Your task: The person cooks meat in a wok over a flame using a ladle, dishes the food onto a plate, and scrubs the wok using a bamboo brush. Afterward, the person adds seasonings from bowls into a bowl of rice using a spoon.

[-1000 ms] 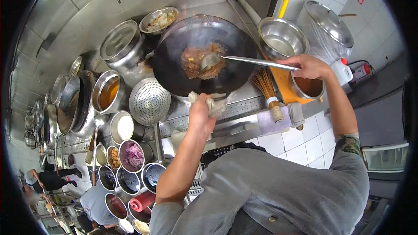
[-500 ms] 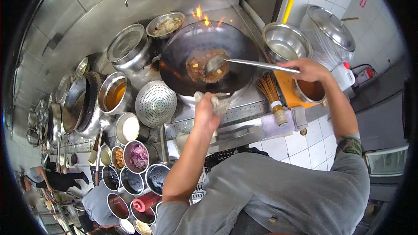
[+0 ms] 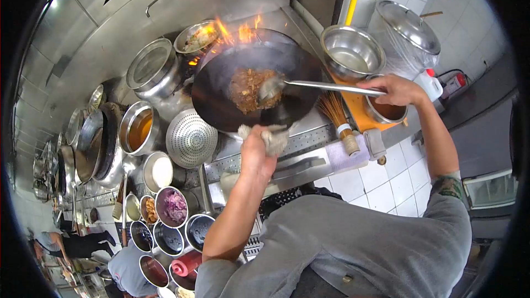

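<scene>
- shirt (image 3: 364,232): plain grey, creased
- button (image 3: 346,279): small, round, brownish, 5 o'clock
- darker grey panel (image 3: 313,288) near button
- right sleeve (image 3: 446,209): short, grey; green camo cuff (image 3: 449,187), about 3:30
- left sleeve (image 3: 212,277): short, grey, 7 o'clock
- fingers (image 3: 381,83): bare, left and right

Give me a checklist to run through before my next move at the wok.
1. Cloth between left hand and wok: ok, bunched in the grip at the near edge.
2. Right hand on the ladle: ok, gripping the end of the handle.
3. Ladle head over the food: ok, it is inside the wok at the right side of the browned food.
4. Flames clear of the far bowl: not ok, they rise right beside it.
5. Food cooked through: cannot tell, only its browned surface shows.
</scene>
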Demonstrator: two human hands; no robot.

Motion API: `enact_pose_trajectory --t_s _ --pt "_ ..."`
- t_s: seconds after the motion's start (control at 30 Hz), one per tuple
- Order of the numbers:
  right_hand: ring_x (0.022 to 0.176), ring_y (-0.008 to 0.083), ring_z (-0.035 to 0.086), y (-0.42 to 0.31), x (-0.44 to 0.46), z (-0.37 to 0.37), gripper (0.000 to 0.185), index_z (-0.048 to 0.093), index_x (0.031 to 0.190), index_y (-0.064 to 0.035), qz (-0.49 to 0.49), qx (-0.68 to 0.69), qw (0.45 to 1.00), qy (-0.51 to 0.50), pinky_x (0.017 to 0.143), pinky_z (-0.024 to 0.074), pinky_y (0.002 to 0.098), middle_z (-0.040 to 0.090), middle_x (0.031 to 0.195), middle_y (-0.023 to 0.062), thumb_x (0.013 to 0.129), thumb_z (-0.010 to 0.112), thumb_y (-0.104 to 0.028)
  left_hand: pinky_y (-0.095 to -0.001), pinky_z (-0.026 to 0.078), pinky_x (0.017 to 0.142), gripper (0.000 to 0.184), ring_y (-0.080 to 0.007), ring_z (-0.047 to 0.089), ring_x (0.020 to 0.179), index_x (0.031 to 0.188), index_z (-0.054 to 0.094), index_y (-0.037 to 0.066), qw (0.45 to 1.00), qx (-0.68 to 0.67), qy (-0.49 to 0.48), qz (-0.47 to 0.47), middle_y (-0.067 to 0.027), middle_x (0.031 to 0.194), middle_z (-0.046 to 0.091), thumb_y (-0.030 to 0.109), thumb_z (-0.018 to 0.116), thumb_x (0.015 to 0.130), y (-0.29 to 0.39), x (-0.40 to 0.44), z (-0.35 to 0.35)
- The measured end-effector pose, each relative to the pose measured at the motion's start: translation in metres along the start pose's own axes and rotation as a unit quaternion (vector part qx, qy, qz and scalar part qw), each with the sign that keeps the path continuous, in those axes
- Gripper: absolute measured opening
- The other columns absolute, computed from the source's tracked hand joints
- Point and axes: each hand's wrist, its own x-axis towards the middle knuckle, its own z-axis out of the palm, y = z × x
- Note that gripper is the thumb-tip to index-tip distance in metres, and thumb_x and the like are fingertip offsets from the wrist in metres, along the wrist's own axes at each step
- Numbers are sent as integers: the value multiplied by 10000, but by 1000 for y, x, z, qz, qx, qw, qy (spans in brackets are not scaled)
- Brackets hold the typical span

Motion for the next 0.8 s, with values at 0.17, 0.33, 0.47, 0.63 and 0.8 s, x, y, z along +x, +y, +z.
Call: enact_pose_trajectory --t_s 0.17,0.33,0.47,0.63,0.8 --pt "1205 303 612 13 47 48 660 545 1426 -215 -15 -56 995 79 1042 465 362 615 1367 111 799 671 -50 -445 559 793 239 -286 668 925 1076 606 1 998 -2 -28 47 -139 1030 674 181 502 959 -38 87 -44" --pt "1112 271 665 -9 -5 41 668 522 1449 -242 -80 -49 985 144 1011 488 364 651 1311 124 825 631 -29 -418 598 826 227 -268 684 998 1118 613 11 987 -91 25 132 -139 1064 678 74 481 945 -78 -20 -50" --pt "1060 136 622 9 -31 14 647 574 1417 -225 64 102 993 12 957 473 298 679 1245 55 811 656 -14 -432 587 787 203 -288 688 892 1019 608 6 1000 -25 7 -1 -173 1009 674 148 474 966 -10 -20 -20" --pt "1105 244 650 16 20 38 645 553 1422 -167 -36 -56 996 52 977 483 338 670 1247 163 805 629 5 -463 562 851 240 -334 679 952 1055 613 -8 1000 -5 -9 -4 -157 1024 677 172 494 950 -13 59 -27" --pt "987 411 642 -5 9 88 521 574 1391 -233 -37 -126 968 214 879 516 480 668 1159 204 902 583 -54 -453 562 872 277 -298 676 964 1154 616 12 996 46 -27 66 -151 1068 677 151 519 936 -76 28 -87"
